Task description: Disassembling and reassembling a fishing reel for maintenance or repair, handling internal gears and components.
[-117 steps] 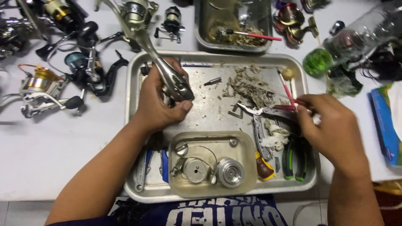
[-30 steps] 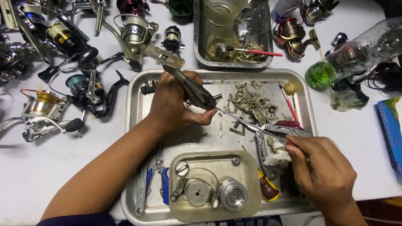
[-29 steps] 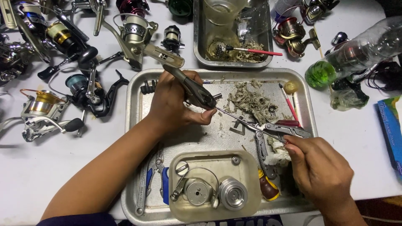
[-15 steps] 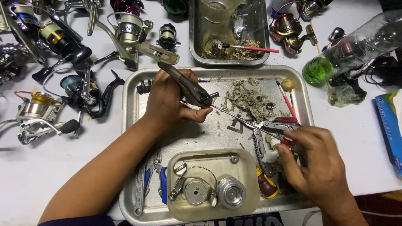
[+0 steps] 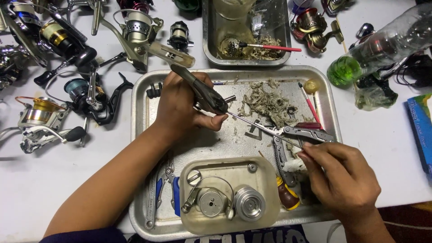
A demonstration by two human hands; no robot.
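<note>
My left hand (image 5: pixel 182 105) grips a dark grey fishing reel body (image 5: pixel 200 90) over the upper left of a large metal tray (image 5: pixel 144 87). A thin metal rod (image 5: pixel 263 129) runs from the reel body down to the right toward my right hand (image 5: pixel 339 177), whose fingertips pinch its far end beside a grey folding multi-tool (image 5: pixel 303 132). Pale dirty scraps (image 5: pixel 265 101) lie in the tray between the hands.
A smaller tray (image 5: pixel 227 164) inside the big one holds a bail wire, a spool and round parts. Blue-handled pliers (image 5: pixel 173 191), a red brush (image 5: pixel 308 103), a second upper tray (image 5: pixel 247 31), several spinning reels (image 5: pixel 67 67) at left and a clear bottle (image 5: pixel 378 45) at right surround the work.
My right hand has shifted up from the lower right tray corner to the rod's end. The left hand with the reel body stayed nearly in place.
</note>
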